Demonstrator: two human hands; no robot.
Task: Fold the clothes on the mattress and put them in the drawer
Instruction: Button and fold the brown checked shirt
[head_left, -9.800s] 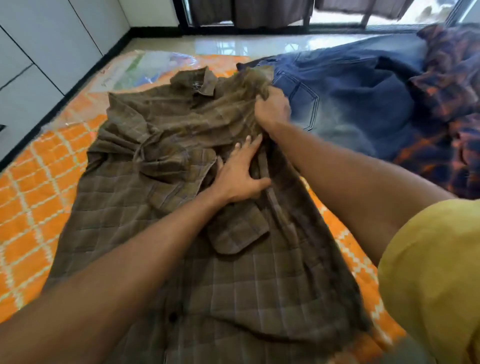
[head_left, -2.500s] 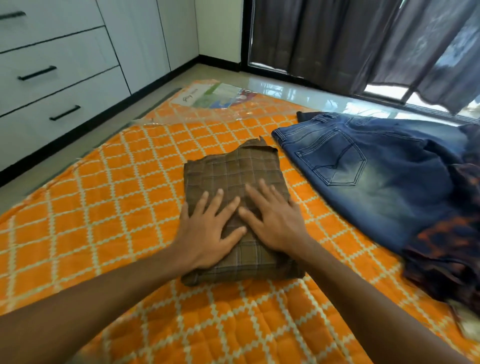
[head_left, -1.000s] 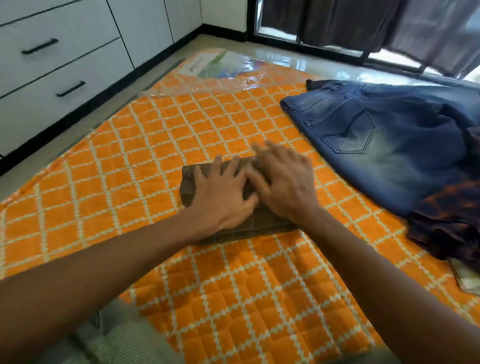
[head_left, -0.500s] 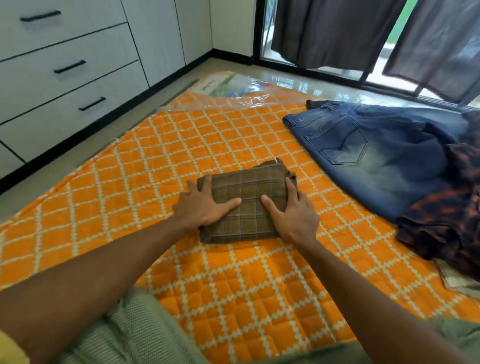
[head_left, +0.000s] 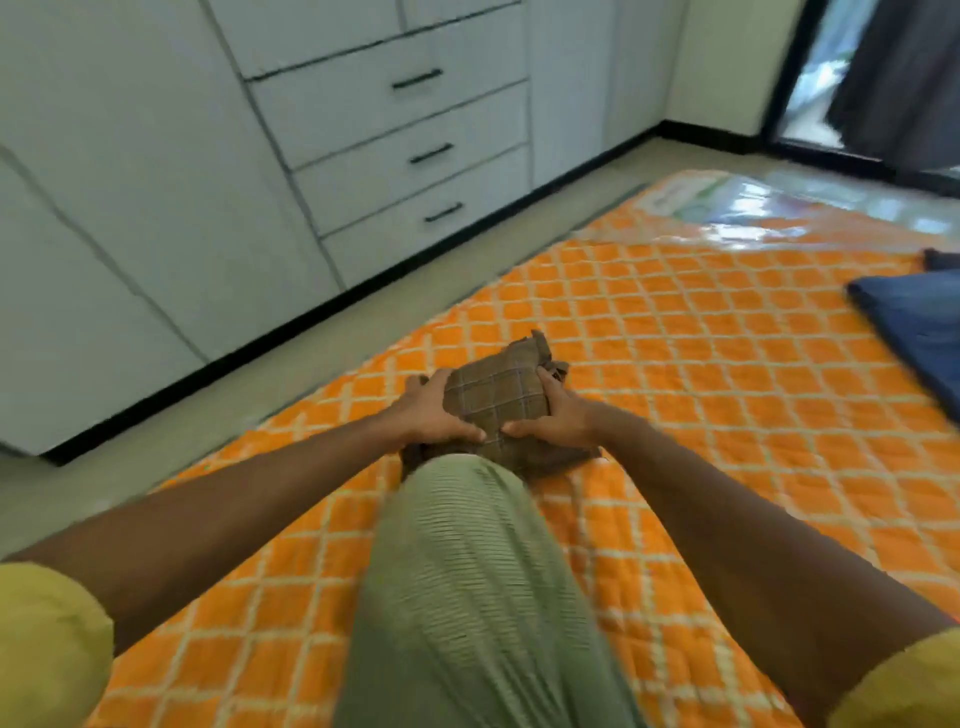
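Gripping folded shirt (head_left: 498, 400) | left hand (head_left: 431, 410) — fingers curled on it | right hand (head_left: 558, 415) — likewise, thumb on top

Legible text: none | Glossy printed plastic wrapper (head_left: 727, 202) at far end of orange quilted mattress (head_left: 701, 364): print blurred, unreadable | White drawer fronts (head_left: 415, 156) with black handles: no labels legible | Folded brown checked shirt (head_left: 498, 400): no tag legible
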